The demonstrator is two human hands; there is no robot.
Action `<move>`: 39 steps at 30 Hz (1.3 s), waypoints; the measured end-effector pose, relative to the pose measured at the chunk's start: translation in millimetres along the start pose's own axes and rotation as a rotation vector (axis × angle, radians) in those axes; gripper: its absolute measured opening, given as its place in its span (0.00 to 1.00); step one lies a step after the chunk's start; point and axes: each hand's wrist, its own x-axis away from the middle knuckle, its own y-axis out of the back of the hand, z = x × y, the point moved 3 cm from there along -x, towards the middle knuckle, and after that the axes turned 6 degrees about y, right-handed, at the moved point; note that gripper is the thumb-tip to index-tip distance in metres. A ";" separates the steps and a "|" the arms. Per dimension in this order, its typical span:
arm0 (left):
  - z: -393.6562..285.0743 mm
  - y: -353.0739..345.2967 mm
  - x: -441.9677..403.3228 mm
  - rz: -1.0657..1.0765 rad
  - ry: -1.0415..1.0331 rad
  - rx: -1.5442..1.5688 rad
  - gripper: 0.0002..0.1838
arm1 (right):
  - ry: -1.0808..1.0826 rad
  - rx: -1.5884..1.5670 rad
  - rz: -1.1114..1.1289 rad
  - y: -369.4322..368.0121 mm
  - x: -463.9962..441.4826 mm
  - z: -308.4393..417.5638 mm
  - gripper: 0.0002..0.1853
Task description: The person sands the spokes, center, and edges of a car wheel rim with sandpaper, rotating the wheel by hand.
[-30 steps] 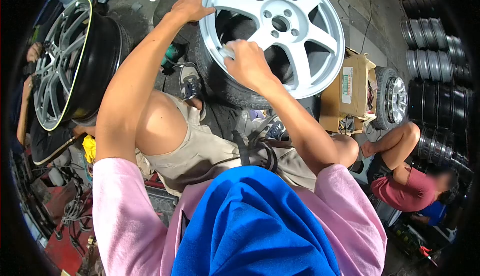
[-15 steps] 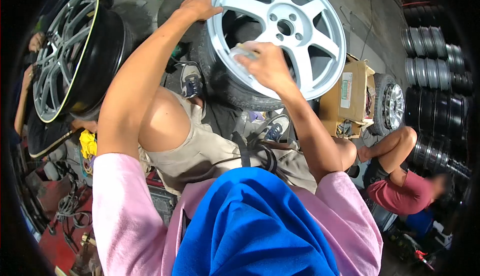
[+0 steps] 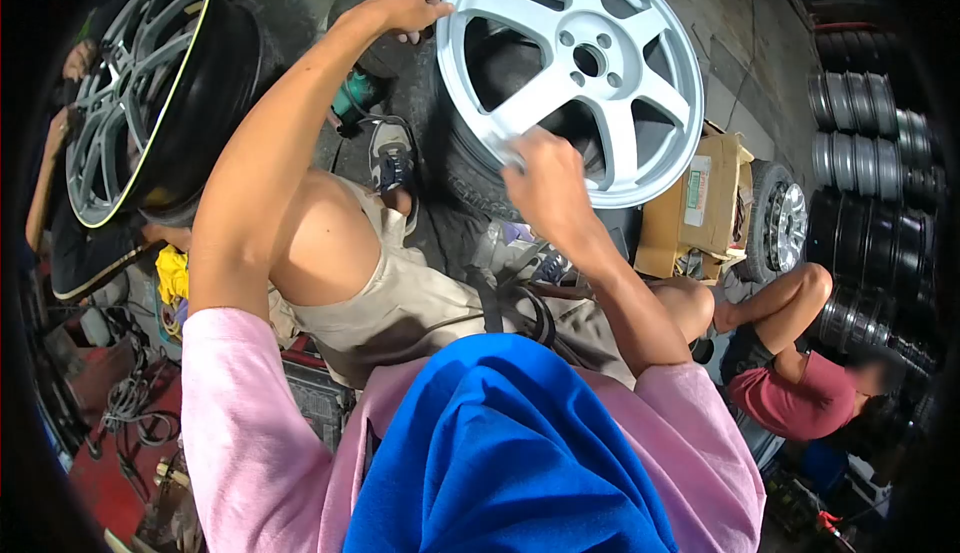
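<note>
A white six-spoke wheel rim (image 3: 625, 143) lies face up on a black tire (image 3: 478, 188) in front of me. At the rim's left edge, my left hand (image 3: 408, 8) is closed, its fingers curled at the lip. My right hand (image 3: 548, 181) is closed on a small pale pad (image 3: 512, 156) and presses it to the rim's near-left edge, by the foot of a spoke. Motion blurs those fingers, and the hand covers most of the pad.
A large dark wheel (image 3: 135, 83) with grey spokes stands at the left, another person's hand (image 3: 80, 60) beside it. A cardboard box (image 3: 670, 218) and a tired wheel (image 3: 780, 223) sit at right. Stacked rims (image 3: 855, 158) line the far right, near a seated person (image 3: 795, 388). A green tool (image 3: 352, 98) lies by my foot.
My right hand has moved down and to the right along the rim's near edge with the pale pad. My left hand stays at the left edge. The view has shifted slightly.
</note>
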 end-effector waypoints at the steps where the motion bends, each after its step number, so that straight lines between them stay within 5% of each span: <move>1: -0.8 -1.3 -1.2 0.003 -0.007 -0.001 0.24 | 0.006 -0.016 -0.024 -6.8 -16.8 2.0 0.15; 3: -2.3 0.5 -2.1 0.043 0.018 -0.040 0.24 | 0.116 -0.036 -0.235 -29.4 -57.2 7.2 0.12; 7: -4.8 0.3 1.3 0.038 0.054 -0.100 0.24 | -0.143 -0.174 -0.083 -21.8 -89.2 9.9 0.10; 13: 1.6 1.1 1.0 0.003 -0.056 -0.096 0.23 | 0.081 -0.063 0.268 30.3 55.0 -48.4 0.23; 15: -1.2 1.4 -1.9 0.021 -0.032 -0.085 0.23 | 0.141 -0.031 0.010 34.9 80.8 -49.9 0.26; 18: -2.3 1.5 -3.6 0.022 -0.033 -0.076 0.23 | 0.363 0.104 -0.058 -2.5 53.4 -26.3 0.34; 22: 3.8 -2.1 -3.4 -0.002 -0.030 -0.046 0.24 | 0.432 0.166 -0.313 -53.7 -44.8 16.5 0.25; 25: 3.6 -1.7 -2.7 0.002 -0.006 0.017 0.22 | 0.395 0.180 -0.326 -55.1 -57.5 21.8 0.23; 30: 3.0 2.0 2.6 0.007 -0.044 -0.009 0.23 | 0.293 0.075 -0.104 -7.0 78.3 -25.4 0.34; 35: 5.5 -0.4 -4.0 -0.020 -0.041 -0.126 0.23 | 0.005 0.129 -0.167 36.9 117.7 -49.8 0.22; 39: 0.6 0.3 -3.5 -0.086 -0.117 -0.231 0.22 | 0.095 0.041 -0.202 -3.8 38.0 -2.1 0.12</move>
